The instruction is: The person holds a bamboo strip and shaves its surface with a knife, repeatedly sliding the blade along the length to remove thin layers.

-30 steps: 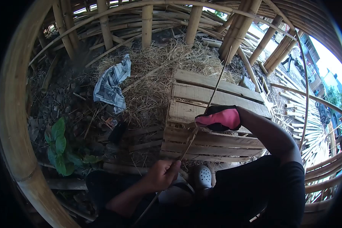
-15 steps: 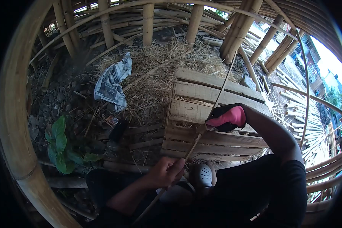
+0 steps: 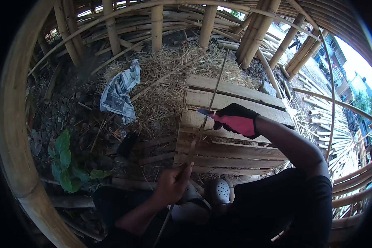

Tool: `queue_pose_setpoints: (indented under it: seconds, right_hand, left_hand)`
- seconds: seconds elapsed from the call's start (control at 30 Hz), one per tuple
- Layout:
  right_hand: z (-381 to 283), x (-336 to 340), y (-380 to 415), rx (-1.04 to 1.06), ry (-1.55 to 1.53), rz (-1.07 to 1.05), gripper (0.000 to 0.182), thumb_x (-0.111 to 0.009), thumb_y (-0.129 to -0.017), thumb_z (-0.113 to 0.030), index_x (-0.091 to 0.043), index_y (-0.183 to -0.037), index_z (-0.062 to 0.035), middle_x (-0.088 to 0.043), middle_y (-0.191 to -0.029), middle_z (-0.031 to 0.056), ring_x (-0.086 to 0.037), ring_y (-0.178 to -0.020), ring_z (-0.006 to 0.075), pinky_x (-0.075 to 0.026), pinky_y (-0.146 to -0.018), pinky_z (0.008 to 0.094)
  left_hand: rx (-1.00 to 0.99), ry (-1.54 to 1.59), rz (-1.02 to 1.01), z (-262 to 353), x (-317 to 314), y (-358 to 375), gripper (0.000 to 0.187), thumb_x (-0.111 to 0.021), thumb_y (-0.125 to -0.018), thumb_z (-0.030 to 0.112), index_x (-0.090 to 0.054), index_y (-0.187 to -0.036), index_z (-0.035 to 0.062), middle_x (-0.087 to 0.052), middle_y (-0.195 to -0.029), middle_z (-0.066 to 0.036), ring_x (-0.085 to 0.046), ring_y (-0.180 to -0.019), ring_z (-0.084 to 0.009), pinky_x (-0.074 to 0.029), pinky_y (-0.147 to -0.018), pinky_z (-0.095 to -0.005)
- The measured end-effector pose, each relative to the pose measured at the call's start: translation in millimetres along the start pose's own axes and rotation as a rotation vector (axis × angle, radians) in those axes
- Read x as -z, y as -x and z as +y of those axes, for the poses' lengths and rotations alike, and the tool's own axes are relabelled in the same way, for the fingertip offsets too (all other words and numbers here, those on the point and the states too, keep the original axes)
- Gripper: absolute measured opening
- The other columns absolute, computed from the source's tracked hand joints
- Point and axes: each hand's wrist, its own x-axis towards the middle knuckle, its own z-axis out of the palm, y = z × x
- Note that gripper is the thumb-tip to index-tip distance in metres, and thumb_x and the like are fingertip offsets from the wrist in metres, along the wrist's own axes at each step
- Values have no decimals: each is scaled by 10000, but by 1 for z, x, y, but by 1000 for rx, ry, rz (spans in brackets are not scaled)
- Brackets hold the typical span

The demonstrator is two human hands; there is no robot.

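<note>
My left hand [image 3: 172, 185] is bare and closed round a long thin bamboo strip [image 3: 217, 80], which slants up over the wooden slatted crate [image 3: 235, 100]. In my right hand [image 3: 237, 120], covered by a pink and black glove, is a knife; its short blade [image 3: 205, 112] lies against the strip above my left hand. The knife's handle is hidden by the glove. Below my left hand the strip's lower part runs down past my legs.
Crumpled newspaper [image 3: 120, 91] lies on straw [image 3: 161, 99] left of the crate. A leafy plant [image 3: 63, 159] grows at the lower left. Bamboo posts [image 3: 157, 28] stand behind, and a thick bamboo pole [image 3: 18, 124] curves down the left side. Cut bamboo is piled at right.
My right hand has moved up and slightly left, and the blade now shows. My left hand has shifted left and the strip stands more upright.
</note>
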Motion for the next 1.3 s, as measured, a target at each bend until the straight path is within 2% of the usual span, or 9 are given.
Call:
queue_pose_setpoints:
  seconds: [0.2,0.37,0.53,0.63,0.7,0.93,1.0,1.23,1.3]
  right_hand:
    - [-4,-21,-7,-43,-2,68,789,-395,-893,-762,-686,-876,-29,-504,-644,13,-487,-622,106,-397,-605,283]
    - [-7,-32,-1,330,263,76,650,-366,-969,-621,-660,-952,-41,-595,-718,87,-567,-688,192,-460,-710,360]
    - [2,-52,-19,151,283,91,575,-357,-993,-535,-635,-989,-33,-632,-737,97,-577,-701,209,-475,-741,369]
    - [8,-66,-27,222,-121,206,656,-389,-949,-684,-619,-731,-111,-489,-558,-21,-495,-498,100,-427,-515,261]
    - [-21,-65,-1,-107,-401,70,675,-372,-918,-742,-526,-620,-156,-427,-495,-37,-409,-395,99,-323,-407,265]
    - [-18,-65,0,-67,-483,-18,705,-346,-906,-768,-447,-558,-163,-355,-447,-35,-347,-348,114,-265,-366,273]
    - [-23,-63,8,-124,-453,-104,714,-330,-906,-773,-429,-547,-164,-357,-449,-36,-349,-349,115,-261,-363,275]
    - [-12,-57,8,-130,-427,-213,685,-390,-917,-721,-537,-677,-97,-427,-517,-1,-421,-439,147,-342,-448,299]
    - [-9,-57,8,453,105,-13,644,-406,-958,-615,-591,-758,-31,-497,-590,55,-515,-559,204,-451,-605,332]
  left_hand:
    - [-34,3,42,0,-3,0,360,-508,-1028,278,-633,-1227,4,-473,-595,48,-433,-586,-19,-377,-529,-245]
    - [90,139,3,7,1,1,380,-502,-1031,291,-617,-1262,12,-492,-596,51,-449,-531,-18,-375,-488,-236]
    - [139,155,-8,7,-1,3,406,-485,-1037,313,-604,-1271,4,-499,-583,44,-459,-462,-33,-379,-445,-245]
    - [56,71,-24,-5,-3,-1,436,-466,-1041,333,-588,-1273,-15,-482,-567,26,-472,-479,-40,-392,-465,-260]
    - [-112,-17,3,-10,-3,-2,464,-447,-1045,365,-592,-1241,-31,-497,-571,19,-494,-454,-44,-387,-412,-228]
    - [-108,-81,8,-7,-4,10,457,-404,-1051,369,-594,-1192,-22,-529,-647,-22,-518,-578,-88,-438,-549,-285]
    - [-90,-159,65,4,-6,15,440,-359,-1050,332,-575,-1126,-44,-589,-741,-210,-620,-708,-316,-464,-665,-421]
    - [65,-303,36,16,-3,15,513,-288,-1055,374,-588,-974,-35,-605,-818,-250,-603,-815,-444,-462,-757,-470]
    - [76,-332,14,12,-1,10,537,-287,-1055,393,-589,-941,-36,-609,-822,-253,-616,-811,-428,-469,-759,-447]
